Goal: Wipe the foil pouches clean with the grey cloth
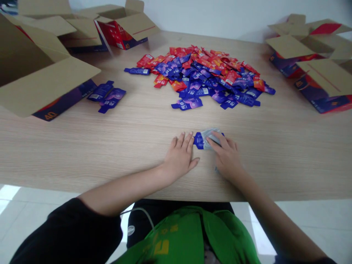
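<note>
A small blue packet (198,140) lies flat on the table near its front edge. My left hand (180,156) rests flat beside the packet's narrow end, fingers extended and fingertips at its edge. Over the other end of the packet my right hand (227,154) presses a crumpled pale grey cloth (210,135) with bent fingers. The cloth covers much of the packet, and a bit of it shows below the hand. Beyond both hands, a loose blue packet (189,104) lies in front of a big heap of red and blue packets (203,73).
Open cardboard boxes stand at the left, including a near one (66,97) and a red-sided one (121,35) farther back. More open boxes (324,95) are at the right. A few blue packets (111,97) lie beside the near left box. The wooden tabletop (82,154) ends close to my body.
</note>
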A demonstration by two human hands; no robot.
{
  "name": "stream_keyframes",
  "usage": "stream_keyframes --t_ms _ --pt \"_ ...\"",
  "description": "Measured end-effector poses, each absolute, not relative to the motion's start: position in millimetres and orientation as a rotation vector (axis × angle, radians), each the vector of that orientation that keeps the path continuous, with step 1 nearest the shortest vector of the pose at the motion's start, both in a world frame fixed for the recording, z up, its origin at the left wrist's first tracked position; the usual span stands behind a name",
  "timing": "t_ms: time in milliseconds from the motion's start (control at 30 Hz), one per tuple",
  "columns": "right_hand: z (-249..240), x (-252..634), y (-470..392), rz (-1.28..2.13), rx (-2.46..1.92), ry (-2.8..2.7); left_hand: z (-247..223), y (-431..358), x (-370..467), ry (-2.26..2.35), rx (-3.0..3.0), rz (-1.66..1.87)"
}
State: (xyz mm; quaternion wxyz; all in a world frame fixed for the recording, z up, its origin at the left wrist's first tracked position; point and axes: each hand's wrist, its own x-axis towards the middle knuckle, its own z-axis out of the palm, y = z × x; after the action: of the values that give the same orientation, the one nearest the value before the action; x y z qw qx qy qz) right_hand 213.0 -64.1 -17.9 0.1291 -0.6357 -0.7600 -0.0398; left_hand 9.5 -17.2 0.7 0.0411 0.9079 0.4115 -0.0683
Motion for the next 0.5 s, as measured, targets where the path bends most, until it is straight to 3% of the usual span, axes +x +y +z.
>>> stream_keyframes --t_ms 300,500 --pt "-18 262 -76 -0.043 -2.088 -1.982 0 -17 10 1.277 2.785 -0.233" --pt "-1 238 -62 -0.004 -1.782 -1.935 -3 -18 10 1.291 2.791 -0.160"
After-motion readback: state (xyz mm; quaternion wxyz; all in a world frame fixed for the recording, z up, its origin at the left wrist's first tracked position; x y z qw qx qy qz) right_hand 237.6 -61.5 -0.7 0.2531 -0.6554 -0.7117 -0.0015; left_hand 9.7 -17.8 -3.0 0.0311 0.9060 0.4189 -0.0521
